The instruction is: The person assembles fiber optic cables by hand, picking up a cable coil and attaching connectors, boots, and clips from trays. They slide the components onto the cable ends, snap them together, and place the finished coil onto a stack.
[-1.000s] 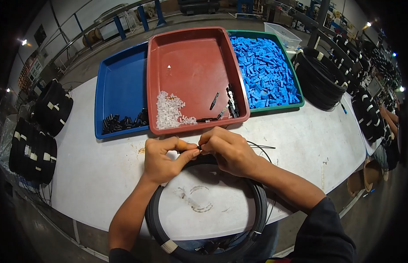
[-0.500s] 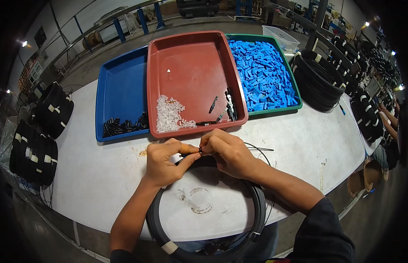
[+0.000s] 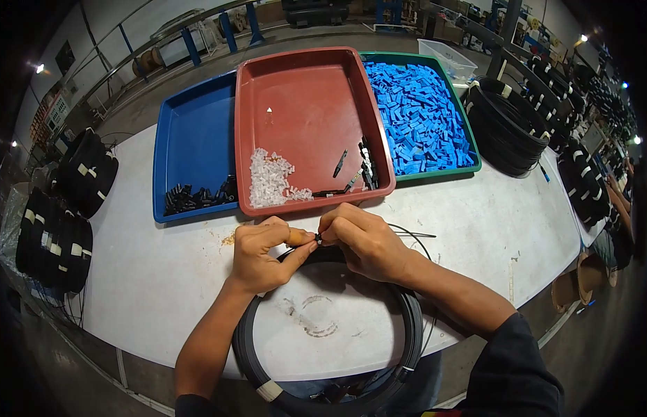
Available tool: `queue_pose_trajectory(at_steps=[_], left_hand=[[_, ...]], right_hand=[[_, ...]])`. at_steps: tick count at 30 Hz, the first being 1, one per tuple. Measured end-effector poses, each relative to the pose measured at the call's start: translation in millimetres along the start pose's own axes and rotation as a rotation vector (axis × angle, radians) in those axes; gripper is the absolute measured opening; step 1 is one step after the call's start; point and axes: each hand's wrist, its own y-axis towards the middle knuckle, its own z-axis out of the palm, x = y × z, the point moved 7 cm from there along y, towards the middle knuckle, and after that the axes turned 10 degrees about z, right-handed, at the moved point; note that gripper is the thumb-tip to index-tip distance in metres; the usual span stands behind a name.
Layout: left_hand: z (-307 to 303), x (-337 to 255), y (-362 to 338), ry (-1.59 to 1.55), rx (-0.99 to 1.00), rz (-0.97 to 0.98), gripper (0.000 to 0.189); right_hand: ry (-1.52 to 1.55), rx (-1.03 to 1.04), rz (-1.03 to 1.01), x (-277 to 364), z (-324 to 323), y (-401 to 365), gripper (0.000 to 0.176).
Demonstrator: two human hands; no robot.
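My left hand (image 3: 261, 254) and my right hand (image 3: 365, 243) meet above the far side of a black cable coil (image 3: 412, 326). Thumb and fingers of both are pinched around a small black connector part (image 3: 318, 238), mostly covered by the fingertips. A loose cable end (image 3: 417, 235) sticks out to the right, behind my right hand. The coil lies on the white table (image 3: 157, 278), overhanging its near edge, with pale tape (image 3: 269, 390) around it at the lower left.
Beyond my hands stands a red tray (image 3: 302, 104) with small clear pieces (image 3: 268, 177) and black connectors (image 3: 367, 167). A blue tray (image 3: 198, 128) holds black parts; a green tray (image 3: 474, 156) holds blue clips. Cable coils (image 3: 508, 132) flank both sides. A person's arm (image 3: 619, 201) shows far right.
Both hands keep their pinch at nearly the same spot, with only slight finger movement. A bit more of the black part shows between the fingertips. The trays and coil have not visibly moved.
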Motion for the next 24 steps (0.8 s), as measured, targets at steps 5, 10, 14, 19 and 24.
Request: queue_pose_trajectory(at_steps=[5,10,14,19,24], left_hand=[[-2,5,-3,-0.116,-0.02,-0.106,0.011],[3,8,-3,-0.128,0.003,-0.21,0.013],[6,-11,5,0.047,0.063,0.101,0.009],[15,-39,3,0.443,0.175,0.516,0.006],[4,-27,4,0.306,0.075,0.33,0.006]], right_hand=[[0.034,-0.066,-0.029,6,-5,3,0.025],[-0.037,-0.046,0.019,-2,-2,-2,0.027],[-0.023,0.038,0.048,-5,2,-3,0.027],[0.182,0.097,0.199,-21,11,-3,0.027],[0.146,0.021,0.188,-15,6,-1,0.027]])
